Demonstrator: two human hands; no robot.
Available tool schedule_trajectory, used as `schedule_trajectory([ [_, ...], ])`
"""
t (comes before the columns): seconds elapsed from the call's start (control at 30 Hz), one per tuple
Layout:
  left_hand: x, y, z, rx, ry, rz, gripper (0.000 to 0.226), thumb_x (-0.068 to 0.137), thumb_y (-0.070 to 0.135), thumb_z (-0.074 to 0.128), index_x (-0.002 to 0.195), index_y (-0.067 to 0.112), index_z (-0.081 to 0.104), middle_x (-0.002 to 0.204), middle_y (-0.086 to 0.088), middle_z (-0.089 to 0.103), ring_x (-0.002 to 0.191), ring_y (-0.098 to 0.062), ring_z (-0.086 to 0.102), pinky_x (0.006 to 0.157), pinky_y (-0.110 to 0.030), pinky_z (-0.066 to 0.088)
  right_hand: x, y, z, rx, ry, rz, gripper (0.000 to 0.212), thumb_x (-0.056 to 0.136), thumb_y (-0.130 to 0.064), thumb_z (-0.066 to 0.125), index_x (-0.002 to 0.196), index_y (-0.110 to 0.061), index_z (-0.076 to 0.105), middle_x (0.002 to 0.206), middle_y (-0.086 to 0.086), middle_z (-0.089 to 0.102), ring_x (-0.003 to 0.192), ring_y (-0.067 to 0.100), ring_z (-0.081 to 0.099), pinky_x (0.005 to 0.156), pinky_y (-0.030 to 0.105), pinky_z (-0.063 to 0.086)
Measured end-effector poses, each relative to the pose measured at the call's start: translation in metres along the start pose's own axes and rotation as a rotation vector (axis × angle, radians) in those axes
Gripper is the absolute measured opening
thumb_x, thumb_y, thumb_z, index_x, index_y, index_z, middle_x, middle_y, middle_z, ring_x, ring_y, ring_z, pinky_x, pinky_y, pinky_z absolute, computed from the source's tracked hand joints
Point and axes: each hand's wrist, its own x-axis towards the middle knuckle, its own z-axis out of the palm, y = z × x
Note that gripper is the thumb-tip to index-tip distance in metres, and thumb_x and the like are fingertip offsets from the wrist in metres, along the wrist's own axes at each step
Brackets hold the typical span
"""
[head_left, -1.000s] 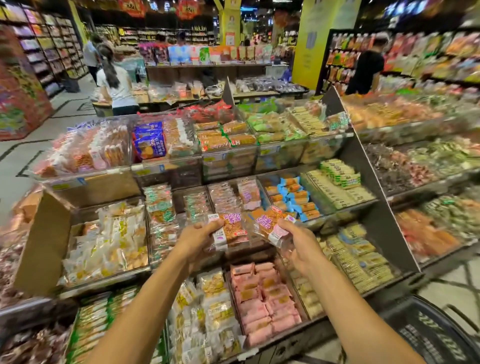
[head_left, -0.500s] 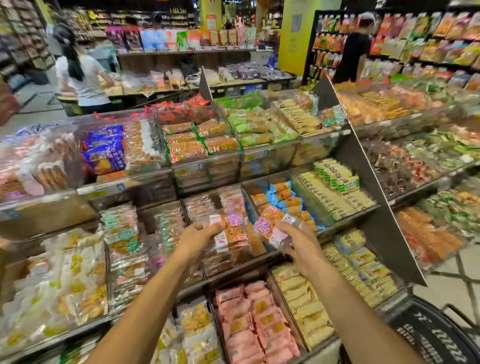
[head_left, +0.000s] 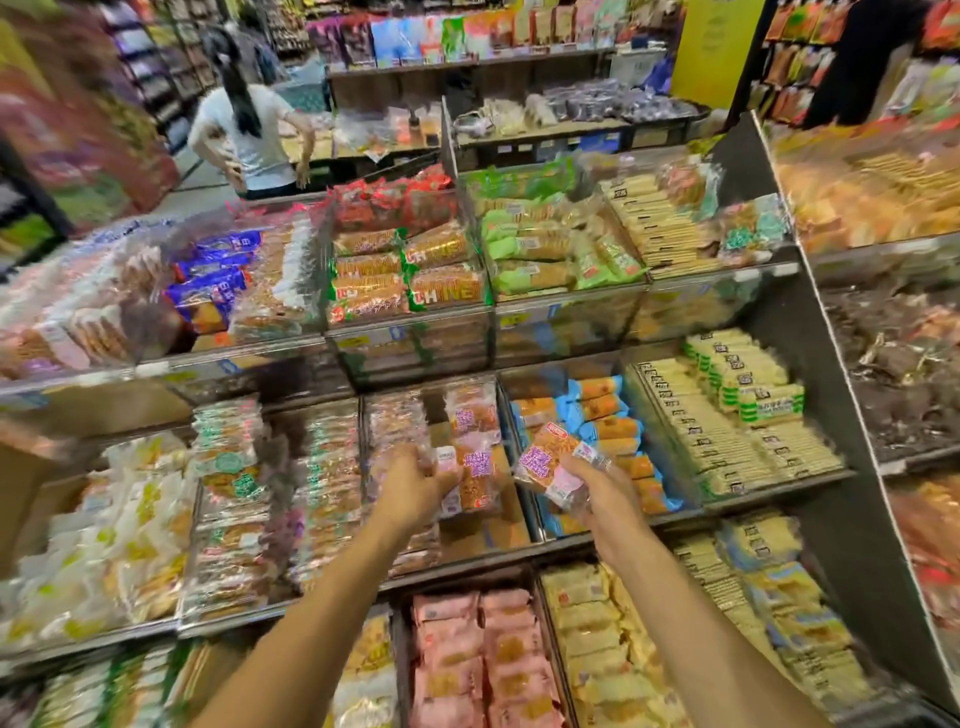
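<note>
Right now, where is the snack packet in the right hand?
The snack packet is just right of centre in the head view, held by the right hand before the blue-wrapped packets, beside the twin packet in the left hand.

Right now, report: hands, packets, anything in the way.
Status: left hand grips left packet. The right hand grips right packet. Both held over the bin; nothing seen in the way.

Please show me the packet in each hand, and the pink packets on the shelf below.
Left packet (head_left: 478, 464): head view, on its purple label.
Right packet (head_left: 535, 461): head view, on its purple label.
Pink packets (head_left: 452, 649): head view, on one packet in the left column.
</note>
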Motion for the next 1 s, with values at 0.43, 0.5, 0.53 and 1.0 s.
schedule_trajectory([
  [0.43,0.080,0.033,0.049,0.901,-0.333,0.120,0.026,0.094,0.018,0.073,0.081,0.020,0.051,0.083,0.003,0.058,0.082,-0.017,0.059,0.059,-0.020,0.042,0.031,0.008,-0.011,-0.035,-0.041,0.047,0.052,0.088,-0.034,0.084,0.129,-0.022,0.054,0.118,0.002,0.069,0.095,0.019,0.070,0.074,0.032,0.060],
  [0.5,0.091,0.037,0.054,0.965,-0.367,0.134,0.028,0.094,0.017,0.076,0.084,0.020,0.049,0.083,0.005,0.053,0.088,-0.017,0.056,0.064,-0.022,0.040,0.033,0.014,-0.009,-0.067,-0.043,0.029,0.044,0.092,-0.029,0.080,0.127,-0.016,0.057,0.113,0.007,0.073,0.087,0.018,0.072,0.068,0.031,0.059],
  [0.53,0.095,0.039,0.056,0.982,-0.383,0.135,0.026,0.093,0.018,0.077,0.088,0.020,0.051,0.085,0.006,0.053,0.090,-0.018,0.056,0.071,-0.023,0.041,0.032,0.015,-0.006,-0.083,-0.046,0.010,0.051,0.089,-0.034,0.083,0.129,-0.013,0.059,0.115,0.008,0.074,0.088,0.019,0.073,0.072,0.034,0.061],
  [1.0,0.119,0.021,0.051,1.070,-0.665,0.134,0.020,0.098,0.021,0.069,0.099,0.023,0.049,0.096,0.001,0.053,0.082,-0.015,0.045,0.073,-0.030,0.042,0.038,0.021,-0.003,-0.089,-0.068,-0.072,0.068,0.089,-0.044,0.081,0.144,-0.028,0.045,0.129,-0.003,0.057,0.112,0.019,0.062,0.104,0.046,0.053],
])
